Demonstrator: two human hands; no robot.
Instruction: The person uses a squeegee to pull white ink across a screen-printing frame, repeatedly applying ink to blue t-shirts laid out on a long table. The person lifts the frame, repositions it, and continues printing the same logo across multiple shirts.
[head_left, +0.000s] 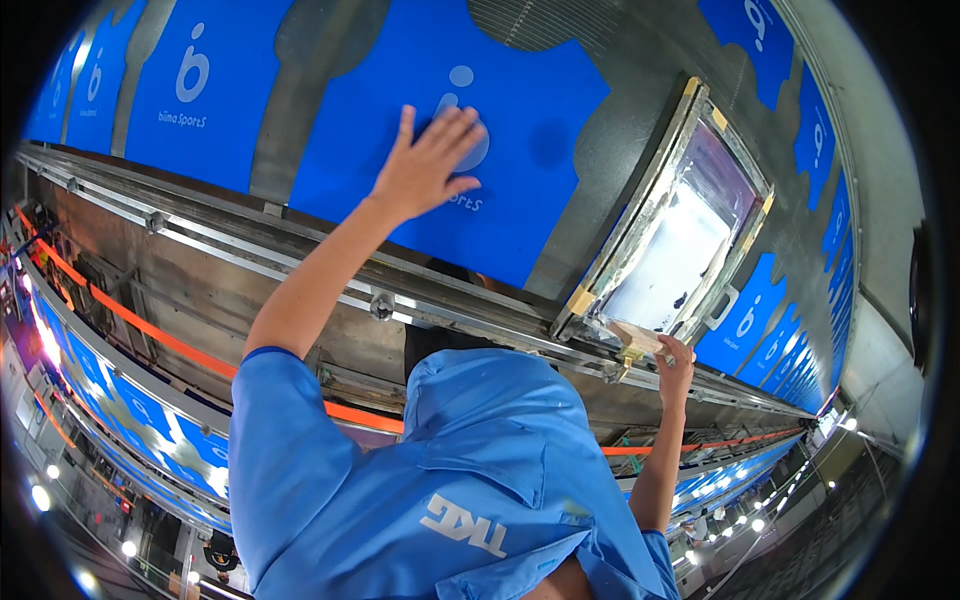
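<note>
My left hand (428,162) is stretched flat with its fingers out over a blue shirt-shaped fabric panel (540,150). It covers part of the panel's pale printed mark; whether the palm touches the cloth or hovers just above I cannot tell. To the right stands a screen-printing frame (640,205), a taped, paint-stained rectangle with a pale mesh, tilted over the grey table (625,130). My right hand (676,366) has its fingers closed at the near end of this frame, by a yellowish clamp (632,362).
More blue printed panels (205,90) lie along the long table to the left, and others (745,310) run off to the right. A metal rail (220,210) follows the near table edge. Behind me is an orange strip (150,320) and another table with blue panels (150,410).
</note>
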